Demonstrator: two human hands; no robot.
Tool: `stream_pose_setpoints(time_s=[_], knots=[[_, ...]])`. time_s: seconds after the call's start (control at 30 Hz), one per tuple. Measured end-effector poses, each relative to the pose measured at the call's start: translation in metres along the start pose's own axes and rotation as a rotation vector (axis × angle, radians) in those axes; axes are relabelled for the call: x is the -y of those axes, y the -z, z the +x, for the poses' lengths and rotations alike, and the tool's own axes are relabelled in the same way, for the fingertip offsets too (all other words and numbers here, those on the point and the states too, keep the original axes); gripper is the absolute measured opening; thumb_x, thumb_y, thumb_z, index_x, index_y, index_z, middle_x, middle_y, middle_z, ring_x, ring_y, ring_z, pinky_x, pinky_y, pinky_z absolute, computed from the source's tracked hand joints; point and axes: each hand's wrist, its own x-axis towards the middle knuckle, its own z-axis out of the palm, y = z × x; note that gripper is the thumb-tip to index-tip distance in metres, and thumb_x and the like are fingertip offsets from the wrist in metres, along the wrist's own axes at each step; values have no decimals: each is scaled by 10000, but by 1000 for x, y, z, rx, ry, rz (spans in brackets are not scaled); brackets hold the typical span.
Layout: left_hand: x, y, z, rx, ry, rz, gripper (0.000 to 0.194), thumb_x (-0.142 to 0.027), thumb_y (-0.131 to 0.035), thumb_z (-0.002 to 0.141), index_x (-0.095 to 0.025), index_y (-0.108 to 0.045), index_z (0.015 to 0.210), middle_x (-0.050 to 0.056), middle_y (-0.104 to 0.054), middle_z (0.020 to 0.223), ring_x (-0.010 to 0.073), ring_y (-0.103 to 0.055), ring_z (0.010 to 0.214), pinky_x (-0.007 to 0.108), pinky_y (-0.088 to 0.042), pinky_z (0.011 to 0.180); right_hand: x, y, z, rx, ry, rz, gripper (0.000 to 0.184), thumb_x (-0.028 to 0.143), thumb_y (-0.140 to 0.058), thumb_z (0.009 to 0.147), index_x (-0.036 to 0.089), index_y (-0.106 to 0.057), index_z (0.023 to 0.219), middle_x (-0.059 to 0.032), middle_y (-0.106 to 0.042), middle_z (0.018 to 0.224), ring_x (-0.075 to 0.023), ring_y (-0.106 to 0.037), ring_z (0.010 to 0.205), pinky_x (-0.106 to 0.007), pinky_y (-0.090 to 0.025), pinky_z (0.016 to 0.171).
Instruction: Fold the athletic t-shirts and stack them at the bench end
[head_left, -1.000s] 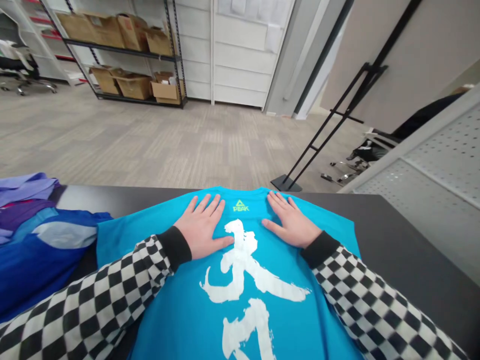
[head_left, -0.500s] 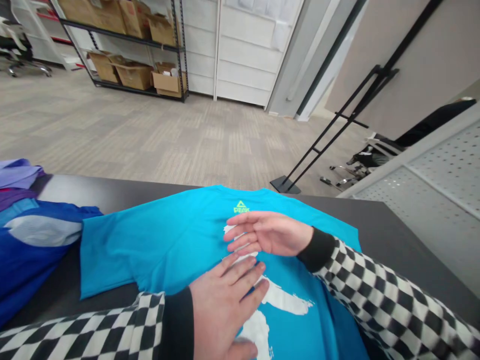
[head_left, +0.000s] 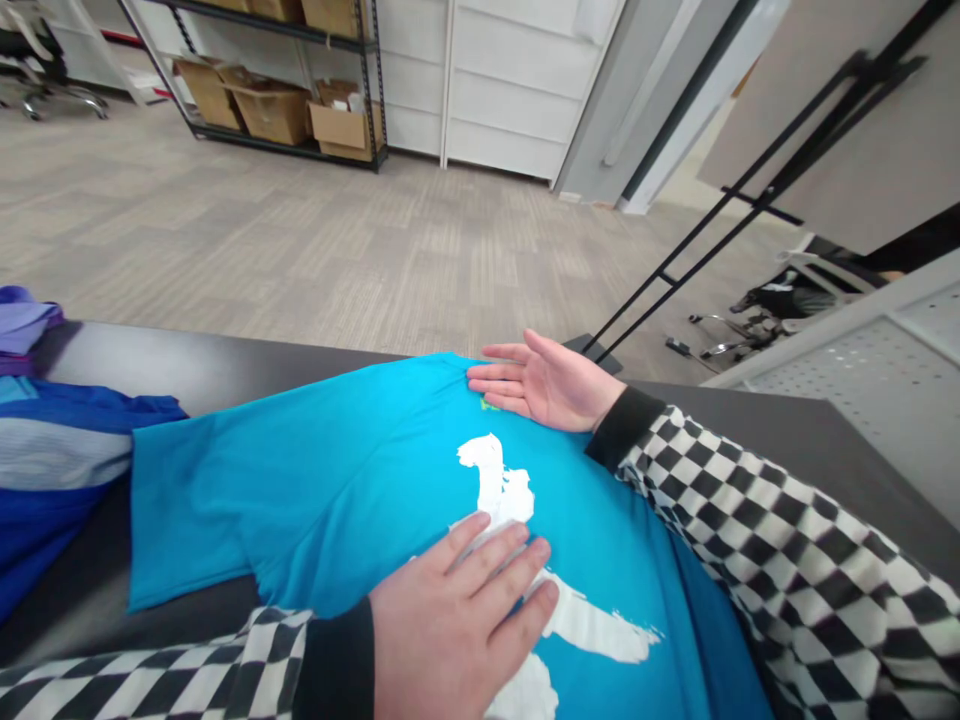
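Note:
A bright blue T-shirt point(head_left: 360, 460) with a white brush-stroke print lies spread on the dark table point(head_left: 187, 365), its collar toward the far edge and one sleeve out to the left. My left hand point(head_left: 469, 610) rests palm down on the print, fingers spread. Up at the collar, my right hand point(head_left: 547, 380) is turned on its side with fingers stretched out, touching the cloth and covering most of the small yellow-green logo. Neither hand grips the fabric. The shirt's right sleeve is hidden behind my right forearm.
Folded blue and purple clothes point(head_left: 60, 450) lie at the table's left, against the sleeve. Beyond the table stand a shelf with cardboard boxes point(head_left: 270, 105), a black-framed stand point(head_left: 675, 270) and a white perforated panel point(head_left: 885, 350) at the right.
My right hand has moved away from me, from the upper print to the collar, uncovering the top of the print. My left hand stays on the print. The view has shifted slightly.

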Motion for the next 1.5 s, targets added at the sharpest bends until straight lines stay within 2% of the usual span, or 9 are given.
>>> stream_pose_setpoints(time_s=[0.37,0.5,0.73,0.83,0.97,1.13,1.27,1.37,1.5], knots=[[-3,-2,2,-1,15,-3,735,-705,-456,1106,-199,-598,1620,99,-507,1767,340,-487,1617,552,-405,1344,24,-7,-22,-183,215,-265,683,779,-446,1099,218,-641,1436,-165,-702,1522,-355,-662,1437,-587,-598,1135],[-4,-8,1,-45,41,41,500,-419,-538,1139,-243,-618,1600,60,-515,1766,299,-499,1611,524,-356,1370,45,-2,-68,-306,286,-393,565,730,-571,1085,261,-721,1362,-99,-817,1188,-291,-804,1062,-449,-681,886],[4,-1,3,-23,-29,58,608,-574,-468,1133,-225,-615,1608,80,-566,1725,319,-536,1573,503,-429,1291,35,40,-101,45,-217,-605,323,472,-741,1069,159,-802,1119,-78,-823,859,-163,-765,630,-227,-635,544],[6,3,4,0,-44,19,711,-667,-475,1105,-202,-593,1629,105,-550,1736,339,-533,1568,516,-404,1300,20,53,-87,65,-276,-407,340,410,-761,1049,147,-758,1266,-112,-864,986,-196,-834,727,-249,-687,607],[5,2,3,32,-45,6,802,-728,-513,1073,-197,-549,1674,115,-515,1761,348,-504,1590,520,-386,1312,11,66,-69,-176,-86,-182,345,324,-695,1073,144,-705,1366,-171,-851,1217,-254,-863,1028,-358,-734,874],[4,-3,0,15,-49,39,822,-755,-450,1096,-203,-523,1701,110,-484,1782,346,-476,1610,515,-331,1347,10,61,-65,-397,171,-177,296,262,-672,1050,168,-697,1330,-181,-784,1410,-273,-778,1294,-532,-559,1244],[3,-1,-1,39,-31,35,843,-785,-405,1095,-203,-529,1693,110,-468,1792,349,-457,1620,529,-298,1361,11,22,-73,-401,287,-558,373,368,-750,1020,223,-722,1363,-120,-796,1390,-327,-715,1378,-659,-450,1308],[1,1,-1,43,-17,10,846,-787,-423,1085,-201,-535,1685,111,-468,1792,357,-455,1620,539,-313,1356,3,-15,-79,-215,322,-1051,450,488,-759,1027,313,-749,1441,-71,-749,1492,-380,-610,1502,-712,-323,1364],[-6,3,-2,78,38,-35,829,-755,-434,1089,-204,-507,1704,107,-426,1816,362,-419,1648,563,-242,1392,-22,-35,-73,-28,333,-1411,708,632,-769,1004,374,-615,1645,-18,-447,1799,-435,-262,1722,-721,-78,1413]])
